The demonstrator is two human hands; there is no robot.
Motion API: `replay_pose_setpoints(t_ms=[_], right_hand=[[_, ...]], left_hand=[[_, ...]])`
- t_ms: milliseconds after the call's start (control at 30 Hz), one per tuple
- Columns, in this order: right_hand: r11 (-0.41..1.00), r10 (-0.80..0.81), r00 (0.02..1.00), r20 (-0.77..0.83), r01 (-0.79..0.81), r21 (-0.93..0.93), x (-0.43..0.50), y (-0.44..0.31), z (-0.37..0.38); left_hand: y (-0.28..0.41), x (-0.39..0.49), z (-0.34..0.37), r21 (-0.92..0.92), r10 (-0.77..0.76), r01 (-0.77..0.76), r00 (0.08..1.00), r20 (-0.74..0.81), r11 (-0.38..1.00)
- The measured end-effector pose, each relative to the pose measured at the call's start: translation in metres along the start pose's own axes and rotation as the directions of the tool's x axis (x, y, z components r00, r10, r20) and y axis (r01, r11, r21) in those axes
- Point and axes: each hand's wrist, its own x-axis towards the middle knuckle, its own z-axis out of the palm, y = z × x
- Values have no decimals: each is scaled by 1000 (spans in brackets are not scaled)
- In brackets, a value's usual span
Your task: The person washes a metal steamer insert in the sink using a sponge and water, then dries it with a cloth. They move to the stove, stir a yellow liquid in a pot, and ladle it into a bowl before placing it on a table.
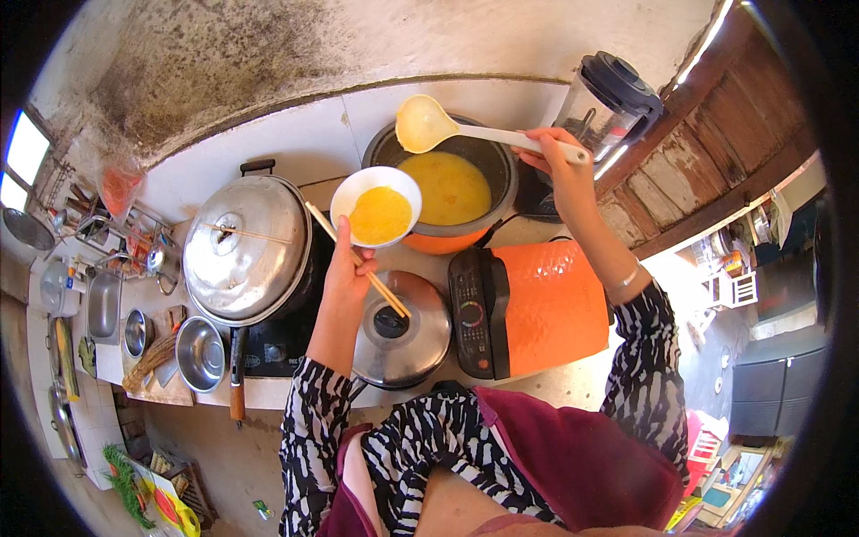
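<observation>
My left hand (350, 268) holds a white bowl (342, 190) by its near rim, with yellow porridge-like food (381, 215) in it. A pair of wooden chopsticks (384, 290) is gripped in the same hand, slanting under the thumb. My right hand (556, 153) is closed on the pale handle of a ladle (427, 124), whose yellow-smeared head is above the far rim of an orange cooker (448, 240). Inside that cooker's dark inner pot lies yellow soup or porridge (446, 188). The bowl is beside the pot's left edge.
A lidded metal pot (248, 248) stands at left on a black cooktop. Nearer me is a lidded pan (402, 342), beside an orange electric appliance (550, 302). A blender (607, 101) stands at the back right. Metal bowls (200, 354) and a cutting board (181, 396) lie farther left.
</observation>
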Motion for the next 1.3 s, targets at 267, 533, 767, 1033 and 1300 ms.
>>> replay_pose_setpoints(t_ms=[267,533,767,1033,1300], right_hand=[[692,-145,957,251,280,-666,49,109,24],[535,-61,607,793,690,-487,38,151,57],[874,67,833,549,217,-436,27,136,54],[878,473,874,113,-478,13,30,151,26],[881,471,880,62,-465,-83,35,107,-4]], left_hand=[[12,-12,-19,8,-3,4,997,-80,1000],[14,-23,-26,-1,-1,1,995,-99,1000],[18,-22,-28,-12,-26,25,992,-121,1000],[15,-12,-23,24,-17,20,991,-130,999],[10,-2,-13,13,-72,75,989,-127,997]])
